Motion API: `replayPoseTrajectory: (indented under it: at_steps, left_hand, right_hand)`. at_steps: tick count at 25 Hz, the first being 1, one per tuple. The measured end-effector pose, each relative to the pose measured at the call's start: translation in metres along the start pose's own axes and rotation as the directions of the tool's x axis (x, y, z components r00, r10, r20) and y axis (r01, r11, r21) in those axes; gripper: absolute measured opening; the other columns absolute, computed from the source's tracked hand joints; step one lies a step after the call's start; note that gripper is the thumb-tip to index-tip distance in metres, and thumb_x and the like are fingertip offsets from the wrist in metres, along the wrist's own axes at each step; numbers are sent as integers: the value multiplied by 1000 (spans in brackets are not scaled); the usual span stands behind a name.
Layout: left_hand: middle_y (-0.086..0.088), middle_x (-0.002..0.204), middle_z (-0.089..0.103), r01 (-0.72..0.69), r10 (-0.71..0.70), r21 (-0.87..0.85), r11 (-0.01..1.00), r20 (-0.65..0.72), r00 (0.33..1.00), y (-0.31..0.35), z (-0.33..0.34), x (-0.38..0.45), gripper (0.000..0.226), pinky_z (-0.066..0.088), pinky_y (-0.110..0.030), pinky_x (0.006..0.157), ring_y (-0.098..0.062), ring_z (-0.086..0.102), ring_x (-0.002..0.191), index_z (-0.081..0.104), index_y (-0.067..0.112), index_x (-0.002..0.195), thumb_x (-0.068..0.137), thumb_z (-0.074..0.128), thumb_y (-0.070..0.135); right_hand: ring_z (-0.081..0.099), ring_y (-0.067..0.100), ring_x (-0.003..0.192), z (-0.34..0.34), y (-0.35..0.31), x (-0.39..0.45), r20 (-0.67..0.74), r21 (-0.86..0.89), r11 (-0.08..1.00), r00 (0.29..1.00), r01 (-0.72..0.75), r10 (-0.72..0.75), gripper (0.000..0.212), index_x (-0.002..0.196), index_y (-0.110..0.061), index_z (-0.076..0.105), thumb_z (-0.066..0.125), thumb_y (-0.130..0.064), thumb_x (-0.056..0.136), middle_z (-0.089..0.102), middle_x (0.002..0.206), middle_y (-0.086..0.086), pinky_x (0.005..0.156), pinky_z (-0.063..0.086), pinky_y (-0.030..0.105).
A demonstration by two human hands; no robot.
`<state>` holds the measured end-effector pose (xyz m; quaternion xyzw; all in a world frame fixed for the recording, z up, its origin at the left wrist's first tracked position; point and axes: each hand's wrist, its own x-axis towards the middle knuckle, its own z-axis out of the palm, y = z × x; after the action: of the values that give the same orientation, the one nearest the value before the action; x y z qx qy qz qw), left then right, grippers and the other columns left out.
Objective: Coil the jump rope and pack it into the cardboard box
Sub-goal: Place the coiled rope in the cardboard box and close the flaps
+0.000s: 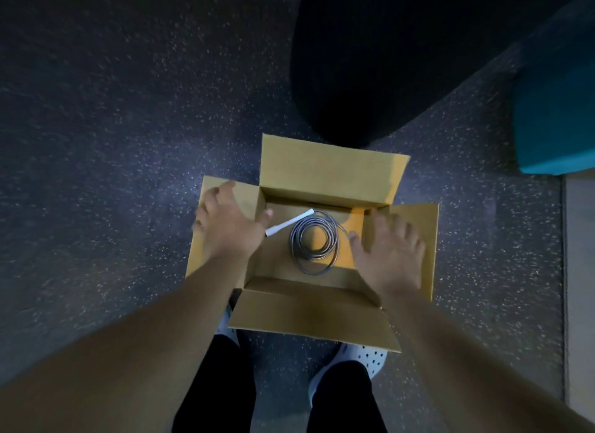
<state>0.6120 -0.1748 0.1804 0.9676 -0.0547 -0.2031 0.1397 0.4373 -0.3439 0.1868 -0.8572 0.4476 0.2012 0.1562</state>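
An open cardboard box (331, 171) stands on the floor with all its flaps spread outward. Inside it lies the jump rope (314, 241), coiled into a grey ring on the box bottom, with one white handle (289, 222) pointing toward the upper left. My left hand (225, 221) hovers over the left flap, fingers apart, holding nothing. Over the right flap is my right hand (391, 250), also spread and empty. Neither hand touches the rope.
The box sits on dark speckled flooring (112, 142). A large black object (370, 62) lies just beyond the far flap. A teal block (557, 120) is at the right. My feet in white perforated shoes (370, 358) stand at the near flap.
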Motion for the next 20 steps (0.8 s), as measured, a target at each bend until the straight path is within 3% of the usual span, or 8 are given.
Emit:
replayPoseTrajectory:
  at_steps: [4,7,10,12,14,15,17,20]
  left_hand:
    - [-15,168,16,295,-298,45,954,76,952,-55,4,26,116,16,-64,118,-44,17,151,8,23,159,73,75,64]
    - [-20,159,35,352,-346,-19,936,146,927,-68,14,20,105,22,-63,116,-45,35,143,17,18,157,78,72,61]
    - [-12,133,55,134,-140,-138,981,-40,989,-52,21,-14,61,47,-49,92,-35,58,117,46,18,137,90,59,55]
    - [-5,130,55,-134,138,-157,978,17,990,-33,27,-39,43,46,-39,82,-26,59,112,53,25,133,100,45,51]
    - [3,151,43,-412,412,-52,910,237,880,-20,45,-47,42,45,-44,99,-24,45,134,47,37,143,104,33,46]
    - [7,164,28,-515,477,20,857,350,806,-17,59,-43,46,33,-48,112,-24,29,148,37,39,151,105,30,43]
    - [9,171,-4,-626,485,153,765,503,715,-18,86,-25,58,4,-51,124,-22,-6,157,13,35,160,105,29,40]
    - [2,168,-21,-747,490,357,560,584,647,-32,119,6,79,-7,-58,122,-26,-22,153,-4,27,161,99,35,55]
  right_hand:
    - [21,58,148,13,47,6,-35,-84,969,972,-234,232,97,162,-21,6,42,-73,89,4,168,29,117,27,67]
    - [48,53,132,22,55,1,-23,124,964,970,-236,241,101,161,-28,-8,54,-63,91,21,162,31,102,46,63]
    - [63,44,112,24,34,-14,-86,283,958,994,-36,63,96,161,-25,-10,57,-47,96,40,146,23,83,57,56]
    - [60,40,122,31,19,-20,-64,266,959,994,98,-84,88,162,-19,-11,47,-47,101,43,151,19,92,55,55]
    - [42,34,144,49,12,-16,9,186,959,976,211,-217,75,163,-15,-2,32,-49,105,34,164,12,114,41,51]
    - [29,31,153,59,12,-11,48,92,956,958,279,-284,69,163,-16,2,24,-48,106,24,170,8,122,30,49]
    - [4,27,160,80,19,6,123,-110,904,908,414,-401,63,164,-17,1,16,-43,108,2,174,4,128,9,48]
    - [-11,28,159,106,39,34,255,-313,782,841,539,-477,69,162,-15,-8,25,-40,107,-15,171,7,128,-1,51]
